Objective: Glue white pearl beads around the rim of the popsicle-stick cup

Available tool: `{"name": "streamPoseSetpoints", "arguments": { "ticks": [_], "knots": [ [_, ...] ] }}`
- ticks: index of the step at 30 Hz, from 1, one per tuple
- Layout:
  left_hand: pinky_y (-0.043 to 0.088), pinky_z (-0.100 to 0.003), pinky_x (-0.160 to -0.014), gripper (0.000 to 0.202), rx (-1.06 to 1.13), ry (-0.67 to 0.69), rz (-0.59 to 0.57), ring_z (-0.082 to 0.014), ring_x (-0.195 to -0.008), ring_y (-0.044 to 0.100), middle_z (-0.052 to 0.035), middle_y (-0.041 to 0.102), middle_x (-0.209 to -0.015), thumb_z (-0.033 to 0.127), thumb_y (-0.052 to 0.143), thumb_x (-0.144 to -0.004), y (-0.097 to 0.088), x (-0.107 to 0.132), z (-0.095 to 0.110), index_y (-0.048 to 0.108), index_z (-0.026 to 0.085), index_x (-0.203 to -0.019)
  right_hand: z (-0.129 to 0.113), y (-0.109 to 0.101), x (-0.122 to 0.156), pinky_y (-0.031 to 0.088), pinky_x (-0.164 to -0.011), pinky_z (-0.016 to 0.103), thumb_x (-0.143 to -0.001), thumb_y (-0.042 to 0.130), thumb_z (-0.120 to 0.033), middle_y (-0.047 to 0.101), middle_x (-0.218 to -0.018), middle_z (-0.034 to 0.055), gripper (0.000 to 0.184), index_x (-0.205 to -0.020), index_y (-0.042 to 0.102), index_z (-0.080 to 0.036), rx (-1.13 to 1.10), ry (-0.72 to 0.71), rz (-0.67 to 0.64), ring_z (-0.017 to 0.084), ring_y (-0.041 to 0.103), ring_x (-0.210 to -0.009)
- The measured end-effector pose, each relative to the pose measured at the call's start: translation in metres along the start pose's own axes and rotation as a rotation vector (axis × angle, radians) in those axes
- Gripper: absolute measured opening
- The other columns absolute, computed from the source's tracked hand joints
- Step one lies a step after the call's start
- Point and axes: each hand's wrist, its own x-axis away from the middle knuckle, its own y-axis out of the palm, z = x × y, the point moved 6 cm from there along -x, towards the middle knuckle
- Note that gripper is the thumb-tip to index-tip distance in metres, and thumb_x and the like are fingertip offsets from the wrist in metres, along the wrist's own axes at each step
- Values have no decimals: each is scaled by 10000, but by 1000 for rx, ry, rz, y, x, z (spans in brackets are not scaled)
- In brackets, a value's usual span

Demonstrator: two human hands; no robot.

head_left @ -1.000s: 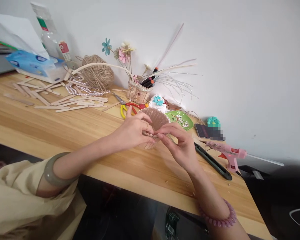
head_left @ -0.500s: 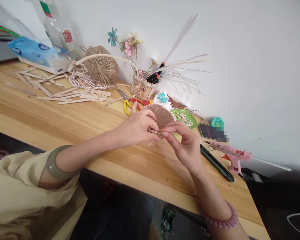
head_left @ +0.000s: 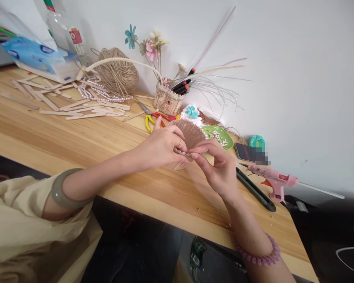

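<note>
Between my hands stands a round craft-stick pot (head_left: 189, 133), brown inside, with a white beaded trim along part of its rim. My left hand (head_left: 168, 144) reaches over its near left side, the fingers curled on the rim and the thumb along the outside. At the near rim my right hand (head_left: 214, 161) is closed in a pinch, thumb against forefinger. Whatever lies between those fingertips is too small to make out. The two hands' fingertips almost meet there. Behind the pot, a green dish (head_left: 221, 137) holds small white beads.
Yellow-handled scissors (head_left: 149, 118) and loose craft sticks (head_left: 85, 112) lie to the left. A twine ball (head_left: 118, 72) and decorated flower holder (head_left: 166, 100) stand behind. On the right are a phone (head_left: 247, 152), a dark green cutter (head_left: 255, 188) and a pink glue gun (head_left: 274, 179).
The camera view has shifted slightly. Both hands keep nearly the same pose at the pot's near rim, with only tiny finger movement.
</note>
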Motion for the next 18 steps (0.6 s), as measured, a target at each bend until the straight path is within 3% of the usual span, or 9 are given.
{"name": "streamPoseSetpoints", "arguments": {
  "ticks": [10, 14, 18],
  "knots": [
    [-38, -617, -1144, 168, -4, 7, 1, -221, -1000, 626, 38, 676, -789, 281, 801, -667, 0, 1, -1, 684, 208, -570, 1, 0, -1, 461, -843, 397, -887, 639, -288, 694, -810, 19, 112, -804, 695, -236, -19, 24, -1, 196, 607, -825],
    [-23, -631, -1138, 139, -27, 0, -35, -224, -1009, 623, 24, 669, -809, 285, 782, -695, -1, 0, 1, 706, 216, -601, 1, -3, 0, 461, -899, 409, -923, 585, -335, 707, -908, 27, 158, -920, 724, -261, -72, 49, -12, 202, 618, -917],
    [9, -647, -1130, 94, -44, -25, -27, -248, -1046, 614, 23, 685, -789, 233, 805, -666, -1, 1, 1, 723, 220, -621, 3, -19, 0, 473, -935, 397, -939, 552, -366, 698, -1000, 20, 198, -994, 727, -291, -138, 43, 115, 196, 615, -1008]
  ]
}}
